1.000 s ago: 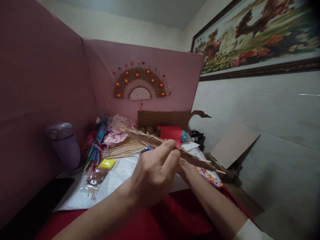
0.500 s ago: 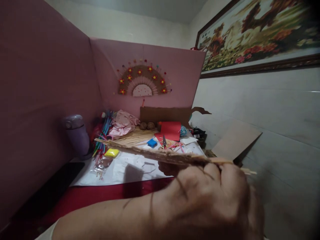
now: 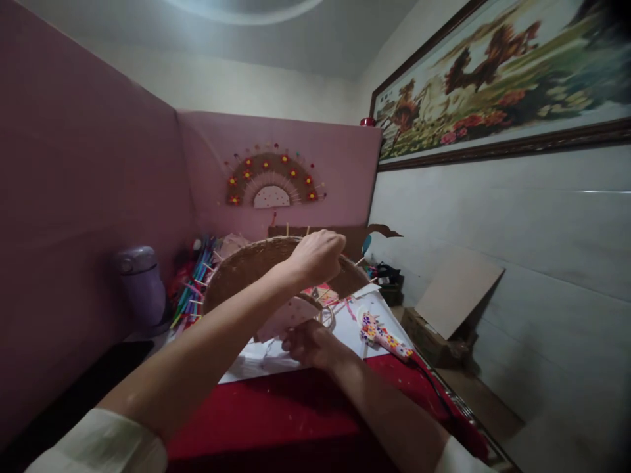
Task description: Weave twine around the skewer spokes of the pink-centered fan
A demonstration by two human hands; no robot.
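A brown half-round fan (image 3: 246,266), wrapped in twine-like material, is held up over the table with pale sticks poking out along its outer edge. My left hand (image 3: 320,255) reaches across its front and is closed at the upper rim. Lower down, my right hand (image 3: 310,343) has its fingers curled at the fan's pink dotted half-circle base (image 3: 290,314). My left forearm hides part of the fan's middle. To the right of the fan lies a flower-patterned glue gun (image 3: 383,336) with a black cord.
A purple bottle (image 3: 142,286) stands at the left, beside coloured pipe cleaners (image 3: 200,282). On the pink panel behind hangs a similar fan with red flowers (image 3: 266,165). Brown cardboard (image 3: 357,243) stands at the back. A cardboard box (image 3: 428,338) sits right of the table.
The fan was edge-on and close to me; now it is farther off with its broad face showing. My left hand has moved away and up-left, and my right hand has come into clear view.
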